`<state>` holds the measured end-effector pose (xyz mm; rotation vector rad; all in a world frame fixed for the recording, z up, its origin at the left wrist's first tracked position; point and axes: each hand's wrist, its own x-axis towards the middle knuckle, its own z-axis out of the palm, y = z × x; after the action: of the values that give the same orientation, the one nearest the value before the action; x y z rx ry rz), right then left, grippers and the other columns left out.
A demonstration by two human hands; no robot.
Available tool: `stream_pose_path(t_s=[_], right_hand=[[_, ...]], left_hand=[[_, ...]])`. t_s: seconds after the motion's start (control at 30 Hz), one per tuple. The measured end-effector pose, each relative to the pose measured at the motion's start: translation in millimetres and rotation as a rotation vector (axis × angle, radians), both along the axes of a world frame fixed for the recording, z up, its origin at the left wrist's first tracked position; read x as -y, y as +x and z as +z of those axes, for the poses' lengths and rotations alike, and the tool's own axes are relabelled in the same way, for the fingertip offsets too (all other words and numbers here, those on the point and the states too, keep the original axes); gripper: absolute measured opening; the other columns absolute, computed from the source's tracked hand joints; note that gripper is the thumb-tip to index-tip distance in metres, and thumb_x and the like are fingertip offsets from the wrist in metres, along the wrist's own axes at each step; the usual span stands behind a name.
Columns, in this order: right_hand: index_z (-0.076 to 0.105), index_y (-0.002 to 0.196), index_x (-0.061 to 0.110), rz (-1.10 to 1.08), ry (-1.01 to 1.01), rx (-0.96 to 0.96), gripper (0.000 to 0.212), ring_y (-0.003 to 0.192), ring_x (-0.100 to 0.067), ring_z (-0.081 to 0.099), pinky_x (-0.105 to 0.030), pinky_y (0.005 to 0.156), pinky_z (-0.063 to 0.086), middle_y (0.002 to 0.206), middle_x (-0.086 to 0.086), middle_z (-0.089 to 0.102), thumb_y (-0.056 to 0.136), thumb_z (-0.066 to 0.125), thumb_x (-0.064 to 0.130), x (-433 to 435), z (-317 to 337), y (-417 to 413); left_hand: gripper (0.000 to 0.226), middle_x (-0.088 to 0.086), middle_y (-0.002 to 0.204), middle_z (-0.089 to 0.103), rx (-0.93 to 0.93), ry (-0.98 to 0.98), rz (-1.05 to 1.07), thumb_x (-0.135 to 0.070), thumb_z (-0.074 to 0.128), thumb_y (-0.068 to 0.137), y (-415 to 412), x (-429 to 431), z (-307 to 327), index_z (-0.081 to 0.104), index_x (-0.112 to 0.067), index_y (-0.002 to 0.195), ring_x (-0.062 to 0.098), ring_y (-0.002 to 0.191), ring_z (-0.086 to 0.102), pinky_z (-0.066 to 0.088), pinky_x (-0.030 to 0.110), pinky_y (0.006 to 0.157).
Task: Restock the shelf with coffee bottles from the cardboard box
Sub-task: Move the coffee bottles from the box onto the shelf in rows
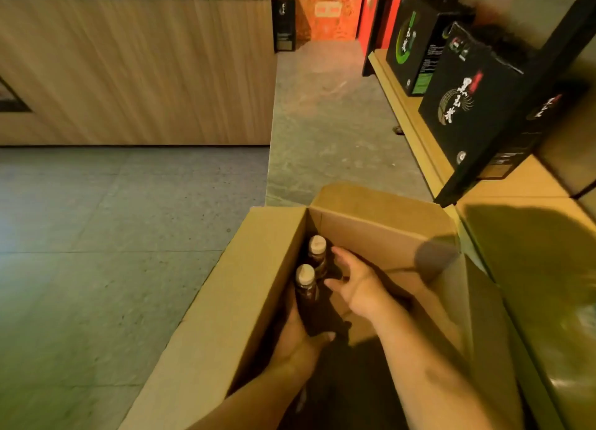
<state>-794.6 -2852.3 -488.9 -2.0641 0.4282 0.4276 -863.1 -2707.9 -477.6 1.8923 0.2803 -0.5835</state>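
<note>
Dark-brown coffee bottle (306, 304) with a pale cap sits in my left hand (301, 339), fingers wrapped round its base, against the left wall of the cardboard box (225, 300). My right hand (354, 284) is open, fingers spread toward a second bottle (317, 252) at the far-left corner. Gripping so low, I could tip it; the shelf (416, 129) stands well apart.

Black printed cartons (464, 107) stand at right; an orange box (329, 10), blurred, sits beyond the grey floor (96, 236).
</note>
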Motion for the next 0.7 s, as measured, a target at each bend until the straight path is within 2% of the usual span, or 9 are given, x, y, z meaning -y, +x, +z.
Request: stream_pose_path(t_s=[0.1,0.17,0.3,0.4,0.5,0.6,0.67,0.7], right_hand=[[0.048,0.146,0.033,-0.026,0.069,0.005,0.07,0.137,-0.021,0.049,-0.049,0.113,0.042,0.144,-0.001,0.055,0.087,0.074,0.006,4,-26,14],[0.05,0.145,0.026,-0.031,0.111,0.002,0.068,0.136,-0.024,0.051,-0.049,0.113,0.043,0.142,-0.007,0.056,0.086,0.075,0.003,5,-35,20],[0.05,0.145,0.014,-0.028,0.144,-0.006,0.065,0.136,-0.027,0.051,-0.046,0.114,0.041,0.144,-0.015,0.055,0.087,0.074,0.0,5,-42,30],[0.053,0.143,0.014,0.015,0.142,0.004,0.063,0.134,-0.025,0.053,-0.042,0.11,0.045,0.141,-0.012,0.058,0.086,0.075,0.0,8,-43,37],[0.061,0.135,0.018,0.076,0.099,0.06,0.055,0.128,-0.019,0.058,-0.045,0.112,0.045,0.133,-0.005,0.065,0.084,0.078,0.004,10,-44,42],[0.062,0.135,0.02,0.115,0.089,0.095,0.055,0.124,-0.017,0.06,-0.044,0.11,0.047,0.132,-0.003,0.066,0.085,0.078,0.006,10,-45,44],[0.059,0.138,0.024,0.154,0.064,0.106,0.056,0.12,-0.018,0.062,-0.046,0.107,0.049,0.132,0.0,0.065,0.087,0.077,0.011,9,-43,44],[0.059,0.139,0.028,0.179,0.049,0.119,0.056,0.118,-0.018,0.063,-0.047,0.106,0.05,0.131,0.002,0.066,0.087,0.077,0.014,9,-42,44]], left_hand=[[0.106,-0.017,0.159,0.03,0.024,-0.001,0.057,-0.014,0.075,0.089,3,5,-12,0.002,-0.044,0.16,0.009,0.151,0.024,0.019,0.036,0.122],[0.107,-0.016,0.162,0.026,0.06,0.012,0.091,-0.019,0.077,0.088,5,8,-19,0.001,-0.045,0.159,0.011,0.153,0.021,0.017,0.04,0.124],[0.098,-0.01,0.161,0.033,0.087,0.09,0.171,-0.028,0.077,0.089,12,16,-28,0.008,-0.045,0.158,0.014,0.15,0.029,0.023,0.039,0.122],[0.083,-0.006,0.159,0.037,0.105,0.156,0.189,-0.029,0.068,0.096,20,25,-26,0.013,-0.037,0.158,0.016,0.148,0.033,0.027,0.038,0.12],[0.063,-0.005,0.155,0.04,0.112,0.183,0.189,-0.029,0.059,0.102,23,32,-26,0.022,-0.032,0.153,0.016,0.147,0.034,0.026,0.04,0.121],[0.062,-0.006,0.155,0.04,0.115,0.216,0.193,-0.029,0.059,0.101,22,33,-30,0.025,-0.033,0.152,0.016,0.147,0.034,0.027,0.045,0.124],[0.062,-0.004,0.155,0.04,0.11,0.233,0.157,-0.026,0.058,0.102,18,29,-31,0.025,-0.028,0.154,0.017,0.147,0.035,0.032,0.037,0.122],[0.061,-0.001,0.153,0.043,0.125,0.214,0.131,-0.022,0.058,0.102,15,27,-31,0.025,-0.022,0.154,0.019,0.143,0.041,0.037,0.023,0.115]])
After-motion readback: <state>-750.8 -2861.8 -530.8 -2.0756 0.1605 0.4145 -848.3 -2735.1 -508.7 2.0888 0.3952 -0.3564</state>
